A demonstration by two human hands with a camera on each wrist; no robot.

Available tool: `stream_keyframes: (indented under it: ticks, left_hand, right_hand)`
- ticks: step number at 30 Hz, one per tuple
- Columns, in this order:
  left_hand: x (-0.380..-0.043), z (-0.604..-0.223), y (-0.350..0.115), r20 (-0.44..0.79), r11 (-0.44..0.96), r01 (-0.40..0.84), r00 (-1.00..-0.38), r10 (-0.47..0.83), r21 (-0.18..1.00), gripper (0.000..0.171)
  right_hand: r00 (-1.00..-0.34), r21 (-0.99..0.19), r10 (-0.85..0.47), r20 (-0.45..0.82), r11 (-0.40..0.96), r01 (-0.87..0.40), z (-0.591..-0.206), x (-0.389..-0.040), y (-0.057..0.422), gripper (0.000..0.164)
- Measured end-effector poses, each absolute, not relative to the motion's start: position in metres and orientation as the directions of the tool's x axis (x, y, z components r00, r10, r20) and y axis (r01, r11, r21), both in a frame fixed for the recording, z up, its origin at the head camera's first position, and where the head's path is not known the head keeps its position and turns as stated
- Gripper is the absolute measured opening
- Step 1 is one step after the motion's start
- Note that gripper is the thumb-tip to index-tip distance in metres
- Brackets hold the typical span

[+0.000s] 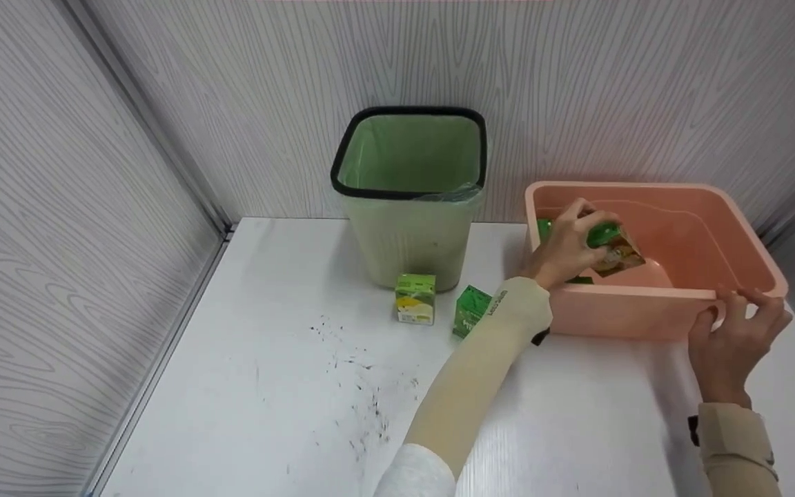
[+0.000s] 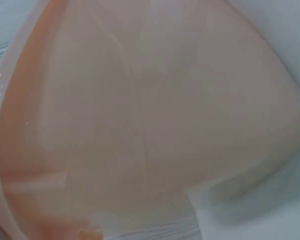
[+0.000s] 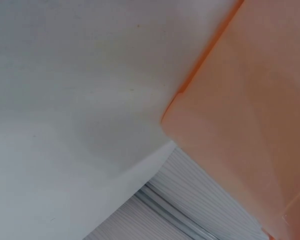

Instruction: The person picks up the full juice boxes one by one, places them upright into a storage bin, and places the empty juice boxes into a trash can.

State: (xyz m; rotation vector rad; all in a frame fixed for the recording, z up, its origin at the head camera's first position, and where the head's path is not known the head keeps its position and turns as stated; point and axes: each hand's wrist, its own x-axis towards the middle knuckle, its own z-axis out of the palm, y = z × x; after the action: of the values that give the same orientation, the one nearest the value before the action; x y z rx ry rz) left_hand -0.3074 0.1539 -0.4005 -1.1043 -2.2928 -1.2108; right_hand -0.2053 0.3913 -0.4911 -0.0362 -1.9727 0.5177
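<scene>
In the head view, my left hand [image 1: 566, 248] reaches over the front left rim of a pink plastic tub [image 1: 625, 314]. Its fingers and thumb pinch a crumpled green-and-brown packet [image 1: 622, 257] just inside the tub. More green items [image 1: 544, 229] lie partly hidden under that hand. At the tub's front right corner, my right hand [image 1: 735, 338] grips the rim with fingers curled over it. Both wrist views show mostly the tub's pink wall [image 2: 140, 100] and little or nothing of the hands.
A pale green bin [image 1: 408, 238] with a black rim and a liner stands left of the tub. Before it sit a green-and-yellow carton [image 1: 415, 300] and a darker green box [image 1: 470, 310], partly behind my left sleeve. Dark specks mark the white table [image 1: 252, 386]. Panelled walls enclose it.
</scene>
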Motion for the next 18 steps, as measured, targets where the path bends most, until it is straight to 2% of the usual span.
stream_keyframes:
  ticks: [4,10,14,18]
  left_hand:
    - [-0.308,-0.4,0.16,0.538,0.377,0.711,-0.699,0.472,0.593,0.036]
    - [-0.312,-0.399,0.164,0.398,0.465,0.639,-0.758,0.516,0.613,0.042]
    - [-0.313,-0.398,0.168,0.295,0.532,0.615,-0.769,0.566,0.582,0.045]
    - [-0.313,-0.396,0.173,0.186,0.603,0.595,-0.776,0.602,0.532,0.049]
  right_hand:
    - [-0.439,-0.347,0.236,0.867,0.919,-0.19,-0.49,-0.207,0.393,0.018]
    - [-0.436,-0.357,0.239,0.868,0.91,-0.212,-0.489,-0.209,0.393,0.017]
    - [-0.437,-0.378,0.25,0.864,0.896,-0.233,-0.491,-0.209,0.393,0.017]
    - [-0.433,-0.347,0.229,0.872,0.913,-0.216,-0.492,-0.206,0.394,0.018]
